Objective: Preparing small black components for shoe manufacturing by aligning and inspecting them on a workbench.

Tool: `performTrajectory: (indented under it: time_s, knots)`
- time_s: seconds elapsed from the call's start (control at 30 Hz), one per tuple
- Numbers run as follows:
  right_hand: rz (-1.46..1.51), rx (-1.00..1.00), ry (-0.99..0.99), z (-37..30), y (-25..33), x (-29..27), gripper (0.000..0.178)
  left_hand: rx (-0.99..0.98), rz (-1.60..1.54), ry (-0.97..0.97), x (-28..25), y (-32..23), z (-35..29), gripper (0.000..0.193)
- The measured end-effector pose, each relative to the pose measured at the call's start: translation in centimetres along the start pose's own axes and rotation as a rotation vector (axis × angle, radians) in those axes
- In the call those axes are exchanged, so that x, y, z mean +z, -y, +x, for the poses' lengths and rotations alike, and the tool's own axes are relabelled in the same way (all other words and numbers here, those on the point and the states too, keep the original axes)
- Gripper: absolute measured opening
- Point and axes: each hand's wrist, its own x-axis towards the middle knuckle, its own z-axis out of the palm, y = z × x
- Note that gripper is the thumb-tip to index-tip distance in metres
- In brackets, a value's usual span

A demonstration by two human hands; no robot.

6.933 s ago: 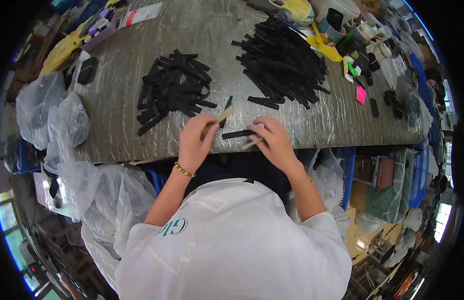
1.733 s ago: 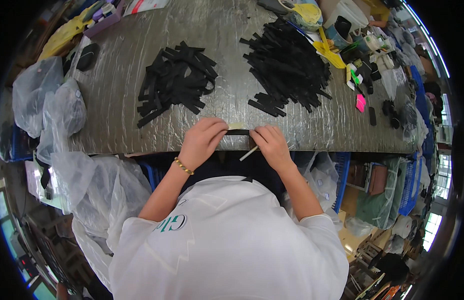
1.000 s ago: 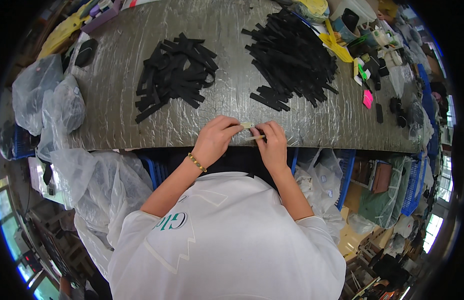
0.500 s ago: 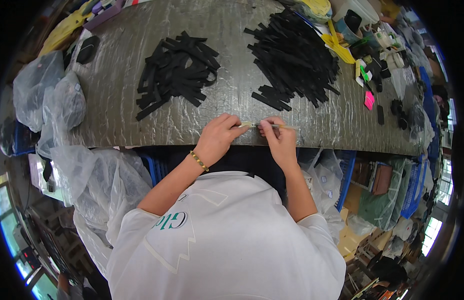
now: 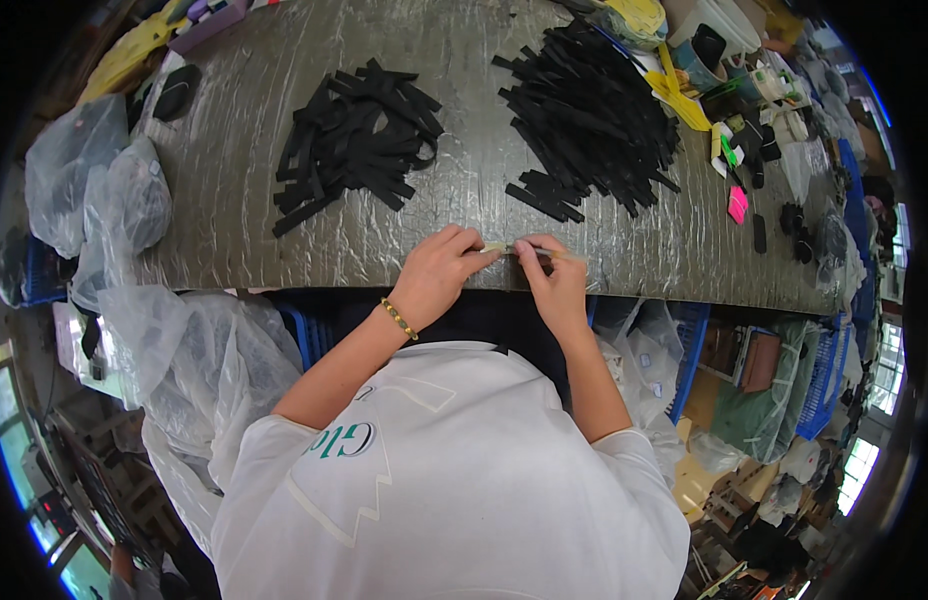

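"Crinkled, shiny sheeting covers the worktable [image 5: 464,150], and clear plastic bags [image 5: 74,180] slump along its left side. Where are the hands in all that?"

"At the near edge, in the middle. The left hand [image 5: 439,270] pinches a small pale piece [image 5: 496,247] at its fingertips. The right hand [image 5: 557,275] is just beside it, thumb and forefinger drawn narrow, with a thin pale stick [image 5: 564,256] lying across the fingers."

"Is something dark caught between them?"

"There's a hint at the right fingertips, but I can't tell what it is; the fingers hide most of it."

"So what worries you?"

"The pinch, mainly. So little of the pale piece is gripped that a sideways tug could twist it loose. The stick could also snag or poke the left fingertips, since both hands are so close."

"And a drop?"

"Being near the edge, a fumbled piece could fall off toward the lap. The left pile [image 5: 329,150] and right pile [image 5: 594,120] of black strips lie farther back, well apart from the hands, so a stray elbow is less of a concern."
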Motion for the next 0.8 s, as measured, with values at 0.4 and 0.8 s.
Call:
performTrajectory:
  time_s: [0.4,0.8]
  knots:
    - [0.001,-0.076,0.067,0.1,1.1,1.4,0.014,-0.096,-0.143,-0.044,-0.1,0.2,-0.1,0.051]
    - [-0.105,-0.187,0.132,0.3,1.6,1.4,0.01,-0.091,-0.193,-0.074,0.0,0.4,-0.1,0.05]
